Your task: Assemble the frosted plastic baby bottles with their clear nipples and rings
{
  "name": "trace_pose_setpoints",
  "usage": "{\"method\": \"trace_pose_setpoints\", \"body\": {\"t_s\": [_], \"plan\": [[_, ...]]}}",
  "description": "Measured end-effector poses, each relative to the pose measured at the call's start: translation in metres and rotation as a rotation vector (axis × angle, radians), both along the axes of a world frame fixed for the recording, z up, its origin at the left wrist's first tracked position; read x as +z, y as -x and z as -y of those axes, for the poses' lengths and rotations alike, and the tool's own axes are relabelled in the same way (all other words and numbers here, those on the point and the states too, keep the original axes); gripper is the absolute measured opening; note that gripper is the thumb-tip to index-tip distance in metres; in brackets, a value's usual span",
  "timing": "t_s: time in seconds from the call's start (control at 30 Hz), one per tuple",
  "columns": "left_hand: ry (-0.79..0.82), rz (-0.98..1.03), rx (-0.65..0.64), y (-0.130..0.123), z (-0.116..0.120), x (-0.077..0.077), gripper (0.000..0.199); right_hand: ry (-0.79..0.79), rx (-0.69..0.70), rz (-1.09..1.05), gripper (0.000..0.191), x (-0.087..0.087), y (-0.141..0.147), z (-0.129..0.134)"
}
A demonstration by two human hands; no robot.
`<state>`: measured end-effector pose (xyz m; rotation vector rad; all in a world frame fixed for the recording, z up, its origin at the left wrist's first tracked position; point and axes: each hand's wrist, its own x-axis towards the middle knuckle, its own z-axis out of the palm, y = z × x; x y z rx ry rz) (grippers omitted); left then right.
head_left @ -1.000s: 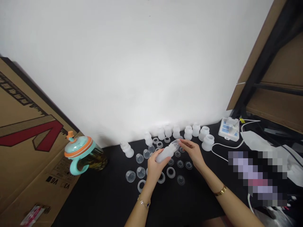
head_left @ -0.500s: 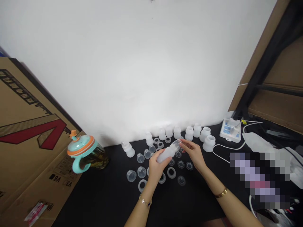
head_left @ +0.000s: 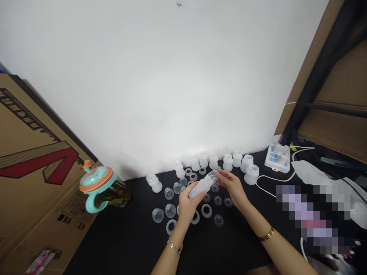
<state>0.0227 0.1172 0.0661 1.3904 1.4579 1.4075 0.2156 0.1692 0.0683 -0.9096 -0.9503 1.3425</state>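
My left hand (head_left: 187,205) is wrapped round a white baby bottle (head_left: 198,189), which is tilted with its top to the upper right. Over the bottle's top sits a clear cap (head_left: 211,175), and the fingers of my right hand (head_left: 234,188) are closed on its end. Below and around lie several clear dome caps (head_left: 158,215), white collar rings (head_left: 207,211) and clear teats (head_left: 218,220) on the black table. A bottle with its top fitted (head_left: 154,183) stands at the left. Parts under my hands are hidden.
Open white bottles (head_left: 252,175) line the wall. A teal-lidded jug (head_left: 104,187) stands left before a cardboard box (head_left: 34,160). On the right are a power strip (head_left: 277,157), a white cable (head_left: 275,178) and plastic bags (head_left: 309,172).
The right fingers have shifted slightly on the clear cap, which now sits straighter over the bottle's top. The whole view has shifted a little; the loose parts lie as before.
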Motion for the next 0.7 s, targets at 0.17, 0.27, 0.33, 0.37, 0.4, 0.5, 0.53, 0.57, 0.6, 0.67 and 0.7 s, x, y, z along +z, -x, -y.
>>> {"method": "trace_pose_setpoints", "body": {"t_s": [0.17, 0.27, 0.33, 0.37, 0.4, 0.5, 0.53, 0.57, 0.6, 0.67, 0.7], "plan": [[0.008, 0.025, -0.02, 0.0, -0.001, -0.001, 0.042, 0.017, 0.025, -0.06, 0.04, 0.0, 0.0, 0.0], [0.018, 0.049, -0.027, 0.0, 0.001, 0.003, 0.046, -0.006, 0.027, -0.056, 0.039, 0.001, 0.0, 0.0], [0.02, 0.064, -0.028, -0.001, 0.002, 0.005, 0.046, -0.031, 0.021, -0.035, 0.039, 0.001, 0.001, 0.0], [0.019, 0.072, -0.028, -0.001, 0.003, 0.007, 0.046, -0.045, 0.015, -0.02, 0.039, 0.001, 0.001, 0.0], [0.016, 0.08, -0.027, -0.002, 0.003, 0.008, 0.045, -0.057, 0.007, -0.004, 0.039, 0.001, 0.001, 0.0], [0.012, 0.092, -0.023, -0.002, 0.003, 0.009, 0.044, -0.082, -0.019, 0.029, 0.041, -0.001, 0.001, 0.0], [0.01, 0.089, -0.025, -0.002, 0.003, 0.009, 0.044, -0.082, -0.021, 0.03, 0.041, -0.001, 0.001, 0.0], [0.008, 0.083, -0.024, -0.002, 0.003, 0.008, 0.043, -0.08, -0.022, 0.027, 0.041, -0.001, 0.002, 0.0], [0.006, 0.075, -0.023, -0.002, 0.003, 0.008, 0.042, -0.077, -0.019, 0.021, 0.04, -0.001, 0.002, 0.0], [0.007, 0.055, -0.024, -0.001, 0.003, 0.007, 0.042, -0.073, -0.011, 0.005, 0.04, -0.001, 0.002, 0.001], [0.009, 0.047, -0.026, -0.001, 0.003, 0.007, 0.042, -0.071, -0.009, -0.003, 0.04, 0.0, 0.002, 0.001]]}}
